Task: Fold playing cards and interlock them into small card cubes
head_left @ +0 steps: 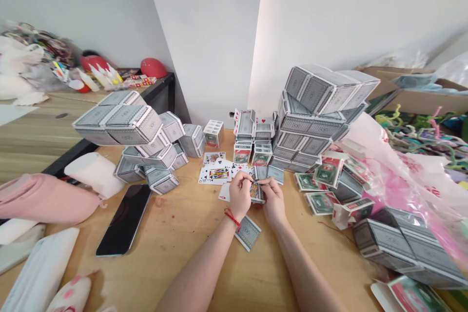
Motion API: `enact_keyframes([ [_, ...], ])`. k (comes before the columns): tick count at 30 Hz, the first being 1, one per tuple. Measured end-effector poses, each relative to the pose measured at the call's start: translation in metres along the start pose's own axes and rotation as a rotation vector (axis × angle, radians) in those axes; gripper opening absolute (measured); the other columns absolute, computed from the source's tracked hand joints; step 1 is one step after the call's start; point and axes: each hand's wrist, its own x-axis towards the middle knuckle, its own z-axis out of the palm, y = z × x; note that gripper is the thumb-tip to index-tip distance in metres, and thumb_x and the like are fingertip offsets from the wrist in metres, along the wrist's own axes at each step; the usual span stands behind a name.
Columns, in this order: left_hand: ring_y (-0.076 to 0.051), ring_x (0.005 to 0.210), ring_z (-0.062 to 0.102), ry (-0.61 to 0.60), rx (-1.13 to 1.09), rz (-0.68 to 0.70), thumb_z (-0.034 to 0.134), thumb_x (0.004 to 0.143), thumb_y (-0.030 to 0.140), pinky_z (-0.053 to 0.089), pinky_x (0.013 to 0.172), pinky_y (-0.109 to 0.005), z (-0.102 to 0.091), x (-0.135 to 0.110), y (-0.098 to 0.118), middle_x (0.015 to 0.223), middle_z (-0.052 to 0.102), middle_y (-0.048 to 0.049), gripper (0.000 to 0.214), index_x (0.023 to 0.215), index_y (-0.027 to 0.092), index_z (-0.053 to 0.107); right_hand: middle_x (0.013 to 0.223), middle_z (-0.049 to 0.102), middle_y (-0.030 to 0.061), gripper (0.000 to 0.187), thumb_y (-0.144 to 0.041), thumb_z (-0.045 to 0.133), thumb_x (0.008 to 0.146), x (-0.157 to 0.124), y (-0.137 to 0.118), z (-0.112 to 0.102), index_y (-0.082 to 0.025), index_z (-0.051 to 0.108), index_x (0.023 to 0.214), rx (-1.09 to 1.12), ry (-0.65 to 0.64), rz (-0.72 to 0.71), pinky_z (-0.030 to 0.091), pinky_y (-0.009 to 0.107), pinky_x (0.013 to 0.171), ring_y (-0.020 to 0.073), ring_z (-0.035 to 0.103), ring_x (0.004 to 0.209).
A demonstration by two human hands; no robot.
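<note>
My left hand (pixel 241 196), with a red string bracelet at the wrist, is closed in a pinch on a playing card (pixel 257 193) with a coloured face picture. Opposite it, my right hand (pixel 273 201) pinches the card's other side, fingertips almost touching the left ones. My fingers hide part of the card, and whether it is one card or several I cannot tell. Face-up playing cards (pixel 215 174) lie fanned just beyond my left hand. A face-down card (pixel 248 233) rests between my forearms, and another face-down card (pixel 275 174) lies past my right hand.
Folded-card blocks are stacked at left (pixel 127 124) and high at right (pixel 314 122). Card boxes (pixel 321 203) lie right, with a pink plastic bag (pixel 413 180) behind. A black phone (pixel 124 219) and a pink roll (pixel 47 197) sit left.
</note>
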Motion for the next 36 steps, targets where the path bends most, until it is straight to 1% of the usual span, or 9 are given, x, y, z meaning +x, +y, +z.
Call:
enact_keyframes([
  [5,-0.011,0.061,0.044,-0.019,-0.059,-0.033,0.040,0.069,0.017,0.035,0.058,-0.022,-0.003,-0.001,0.000,0.063,0.048,0.0007,0.010,0.063,0.017,0.048,0.061,0.051,-0.0043,0.003,-0.023,0.055,0.065,0.000,0.003,0.002,-0.020,0.055,0.067,-0.019,-0.006,-0.013,0.034,0.022,0.053,0.0115,0.044,0.056],
  [8,-0.010,0.058,0.042,0.021,-0.003,-0.089,0.045,0.070,0.022,0.034,0.057,-0.021,-0.001,-0.001,-0.001,0.060,0.045,0.0025,0.009,0.063,0.017,0.048,0.062,0.052,-0.0039,0.004,-0.022,0.055,0.064,0.000,0.003,0.002,-0.020,0.054,0.067,-0.021,0.005,-0.027,0.034,0.022,0.054,0.0118,0.045,0.057],
  [11,-0.009,0.054,0.040,0.049,0.072,-0.143,0.050,0.070,0.026,0.032,0.053,-0.021,0.002,0.000,-0.004,0.055,0.042,0.0042,0.016,0.058,0.017,0.046,0.063,0.052,-0.0033,0.005,-0.023,0.055,0.064,-0.001,0.000,0.001,-0.020,0.054,0.067,-0.018,0.024,-0.059,0.036,0.023,0.055,0.0126,0.046,0.058],
  [15,-0.009,0.054,0.041,0.035,0.145,-0.109,0.051,0.072,0.030,0.033,0.054,-0.021,0.001,0.003,-0.009,0.052,0.043,0.0042,0.025,0.053,0.016,0.044,0.065,0.053,-0.0027,0.006,-0.025,0.052,0.067,-0.003,-0.005,0.003,-0.020,0.054,0.068,-0.119,0.054,-0.123,0.037,0.025,0.058,0.0134,0.048,0.061],
  [19,-0.012,0.064,0.050,0.012,0.163,-0.065,0.050,0.074,0.030,0.037,0.061,-0.023,-0.001,0.007,-0.014,0.064,0.054,0.0001,0.016,0.066,0.016,0.053,0.071,0.054,-0.0008,0.010,-0.027,0.047,0.071,-0.004,-0.005,0.007,-0.020,0.053,0.076,-0.298,0.096,-0.194,0.037,0.027,0.063,0.0146,0.048,0.067],
  [23,-0.014,0.074,0.052,0.011,0.131,-0.074,0.046,0.078,0.029,0.039,0.067,-0.025,0.003,0.004,-0.018,0.074,0.057,-0.0030,0.016,0.074,0.016,0.054,0.070,0.052,-0.0005,0.013,-0.027,0.044,0.073,-0.006,-0.003,0.010,-0.021,0.053,0.080,-0.401,0.121,-0.233,0.035,0.026,0.060,0.0138,0.044,0.062],
  [28,-0.013,0.070,0.049,0.090,0.084,-0.152,0.043,0.079,0.031,0.038,0.065,-0.025,0.012,-0.004,-0.017,0.071,0.054,-0.0012,0.018,0.071,0.017,0.050,0.062,0.045,-0.0031,0.013,-0.027,0.042,0.074,-0.008,-0.004,0.011,-0.021,0.052,0.080,-0.406,0.119,-0.223,0.032,0.025,0.054,0.0126,0.038,0.054],
  [32,-0.013,0.066,0.048,0.133,0.083,-0.194,0.049,0.074,0.029,0.037,0.061,-0.024,0.013,-0.005,-0.014,0.066,0.051,0.0002,0.014,0.067,0.017,0.049,0.068,0.050,-0.0008,0.012,-0.029,0.045,0.074,-0.008,-0.003,0.013,-0.021,0.053,0.077,-0.357,0.084,-0.221,0.036,0.027,0.059,0.0139,0.044,0.061],
  [36,-0.011,0.061,0.047,0.138,0.076,-0.168,0.050,0.073,0.026,0.037,0.057,-0.023,0.011,-0.003,-0.014,0.063,0.048,0.0019,0.012,0.066,0.017,0.047,0.071,0.054,-0.0001,0.011,-0.030,0.049,0.072,-0.008,-0.002,0.013,-0.021,0.052,0.077,-0.267,0.073,-0.153,0.038,0.026,0.060,0.0148,0.048,0.066],
])
